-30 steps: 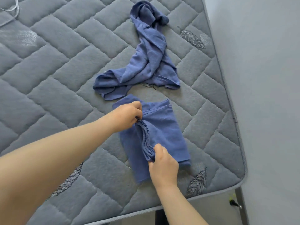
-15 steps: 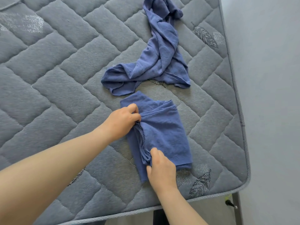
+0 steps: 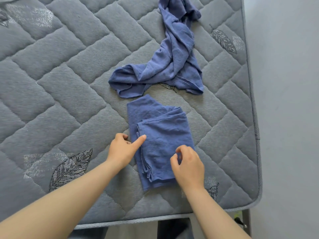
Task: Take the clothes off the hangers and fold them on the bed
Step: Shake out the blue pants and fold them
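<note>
cloth of a dusty blue is seen in 2 pieces in the head view, both laid on a grey quilted mattress point(image 3: 60, 83) stitched with leaf motifs point(image 3: 69, 169). the folded garment point(image 3: 164, 135) lies flat near the mattress's near right corner, folded into a rough rectangle. its layered hems are stacked along the left edge and an under layer shows past the top left. beyond it, close by but apart, a crumpled garment point(image 3: 172, 56) is left unfolded, twisted into a long rope that runs towards the far edge.

the left hand point(image 3: 122, 149) is placed at the folded garment's left edge. its index finger point(image 3: 140, 139) is stretched out and its tip is laid on the cloth beside the hem, while the other fingers are curled under and nothing is gripped. the thumb is set near the mattress just left of the cloth.

the right hand point(image 3: 188, 166) is held over the garment's lower right part, fingers loosely curled and thumb tip brought near the fingertips. blue cloth is seen through the gap, but whether any is pinched cannot be told.

a pale wall point(image 3: 284, 100) is seen along the mattress's right side, and a dark frame leg point(image 3: 246, 219) under the near corner.
</note>
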`<state>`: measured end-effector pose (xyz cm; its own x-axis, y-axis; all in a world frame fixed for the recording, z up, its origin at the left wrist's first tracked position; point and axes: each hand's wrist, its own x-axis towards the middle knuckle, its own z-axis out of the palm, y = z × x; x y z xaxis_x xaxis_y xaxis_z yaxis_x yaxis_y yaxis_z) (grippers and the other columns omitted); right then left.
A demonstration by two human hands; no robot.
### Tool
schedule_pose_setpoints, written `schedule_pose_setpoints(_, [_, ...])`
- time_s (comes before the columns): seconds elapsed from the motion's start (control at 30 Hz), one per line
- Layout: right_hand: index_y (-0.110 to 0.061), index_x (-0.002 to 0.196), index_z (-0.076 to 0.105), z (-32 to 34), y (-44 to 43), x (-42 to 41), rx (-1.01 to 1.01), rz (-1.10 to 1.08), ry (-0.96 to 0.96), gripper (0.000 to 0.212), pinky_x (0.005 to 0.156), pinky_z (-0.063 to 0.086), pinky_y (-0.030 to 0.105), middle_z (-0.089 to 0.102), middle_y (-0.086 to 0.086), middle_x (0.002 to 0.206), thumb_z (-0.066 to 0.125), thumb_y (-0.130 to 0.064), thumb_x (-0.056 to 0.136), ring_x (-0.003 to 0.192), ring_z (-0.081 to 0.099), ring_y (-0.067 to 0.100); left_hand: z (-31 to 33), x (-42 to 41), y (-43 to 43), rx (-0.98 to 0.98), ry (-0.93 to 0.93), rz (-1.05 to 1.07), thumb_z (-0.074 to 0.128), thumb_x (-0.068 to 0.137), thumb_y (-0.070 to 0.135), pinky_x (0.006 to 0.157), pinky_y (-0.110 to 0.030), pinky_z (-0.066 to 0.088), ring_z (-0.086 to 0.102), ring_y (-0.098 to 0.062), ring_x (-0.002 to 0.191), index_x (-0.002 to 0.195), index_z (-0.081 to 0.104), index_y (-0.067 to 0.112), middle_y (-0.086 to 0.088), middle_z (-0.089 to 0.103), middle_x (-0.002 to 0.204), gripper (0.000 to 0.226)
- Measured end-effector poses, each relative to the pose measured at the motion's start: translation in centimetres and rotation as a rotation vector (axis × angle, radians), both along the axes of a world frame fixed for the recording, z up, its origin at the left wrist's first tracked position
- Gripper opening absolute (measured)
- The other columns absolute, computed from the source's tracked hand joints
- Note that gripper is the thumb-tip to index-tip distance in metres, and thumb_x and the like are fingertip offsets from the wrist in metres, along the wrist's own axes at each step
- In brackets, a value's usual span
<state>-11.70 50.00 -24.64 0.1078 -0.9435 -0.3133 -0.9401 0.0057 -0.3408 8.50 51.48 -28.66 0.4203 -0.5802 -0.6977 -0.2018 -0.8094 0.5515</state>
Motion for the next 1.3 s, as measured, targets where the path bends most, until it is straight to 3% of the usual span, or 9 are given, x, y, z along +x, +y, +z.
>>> schedule_pose_setpoints(0.1, [-0.011,0.116,0.056,-0.8,-2.3,-1.3,-0.038,-0.193,0.01,0.032,0.086,0.041,0.037,0.055,0.006,0.114,0.062,-0.027,0.089,0.106,0.049,0.027,0.0,-1.8,0.3,0.02,0.027,0.137,0.076,0.065,0.062,0.06,-0.017,0.036,0.055,-0.004,0.08,0.113,0.045,0.012,0.003,0.06,0.092,0.075])
schedule_pose_setpoints(0.23, [-0.008,0.141,0.037,-2.4,-4.9,-2.4,0.226,-0.253,-0.065,0.065,0.1,0.039,0.038,0.045,0.009,0.139,0.058,-0.045,0.091,0.125,0.045,0.027,-0.4,-3.6,0.4,0.014,0.047,0.207,0.077,0.063,0.062,0.064,-0.023,0.041,0.056,-0.011,0.085,0.112,0.047,0.012,0.005,0.058,0.098,0.076])
schedule_pose_setpoints(0.37, [-0.017,0.114,0.049,-3.0,-7.5,-2.6,0.41,-0.364,-0.311,0.04,0.066,0.043,0.023,0.062,-0.007,0.103,0.068,-0.038,0.085,0.085,0.058,0.008,-0.7,-4.9,0.5,0.023,0.043,0.194,0.075,0.074,0.049,0.064,-0.029,0.04,0.055,-0.018,0.085,0.104,0.053,0.009,0.002,0.058,0.095,0.055])
schedule_pose_setpoints(0.43, [-0.009,0.098,0.057,-2.9,-8.2,-2.7,0.448,-0.334,-0.345,0.029,0.059,0.042,0.022,0.064,-0.004,0.086,0.07,-0.03,0.084,0.076,0.059,0.011,-0.4,-5.3,0.4,0.006,0.051,0.201,0.07,0.082,0.043,0.063,-0.029,0.04,0.056,-0.021,0.086,0.098,0.054,0.008,0.001,0.059,0.092,0.042])
schedule_pose_setpoints(0.57, [0.004,0.088,0.055,-0.2,-8.0,-2.0,0.366,-0.202,-0.362,0.032,0.066,0.046,0.036,0.062,0.015,0.083,0.064,-0.026,0.087,0.073,0.054,0.021,2.2,-5.5,0.3,-0.082,0.114,0.285,0.062,0.089,0.034,0.074,-0.03,0.047,0.059,-0.024,0.094,0.105,0.054,0.003,-0.007,0.062,0.101,0.036])
schedule_pose_setpoints(0.67, [0.004,0.085,0.049,3.8,-8.0,-1.3,0.311,-0.13,-0.361,0.031,0.065,0.043,0.037,0.055,0.011,0.077,0.059,-0.025,0.089,0.068,0.046,0.018,6.1,-5.5,0.6,-0.124,0.106,0.333,0.06,0.091,0.029,0.08,-0.037,0.046,0.058,-0.027,0.096,0.107,0.052,0.0,-0.011,0.062,0.102,0.034])
schedule_pose_setpoints(0.83, [0.001,0.081,0.044,12.2,-8.8,1.6,0.177,-0.026,-0.398,0.03,0.066,0.043,0.04,0.054,0.015,0.074,0.052,-0.025,0.094,0.066,0.045,0.023,14.8,-4.0,1.5,-0.25,0.069,0.452,0.06,0.091,0.024,0.062,-0.024,0.04,0.056,-0.021,0.082,0.093,0.052,0.006,-0.005,0.061,0.089,0.02])
schedule_pose_setpoints(1.0, [-0.01,0.071,0.04,21.2,-8.7,8.0,0.116,0.137,-0.531,0.03,0.061,0.036,0.033,0.046,-0.003,0.065,0.054,-0.024,0.094,0.061,0.041,0.013,23.9,0.9,3.7,-0.383,-0.031,0.561,0.058,0.092,0.029,0.072,-0.032,0.048,0.061,-0.018,0.084,0.094,0.054,0.016,0.001,0.065,0.089,0.014])
schedule_pose_setpoints(1.3, [-0.003,0.075,0.045,36.1,-0.7,26.5,0.027,0.539,-0.696,0.028,0.058,0.034,0.032,0.05,0.005,0.065,0.056,-0.021,0.093,0.061,0.039,0.017,38.8,15.7,16.8,-0.618,-0.216,0.733,0.06,0.092,0.022,0.06,-0.008,0.041,0.059,0.004,0.078,0.091,0.054,0.032,0.013,0.064,0.09,0.012])
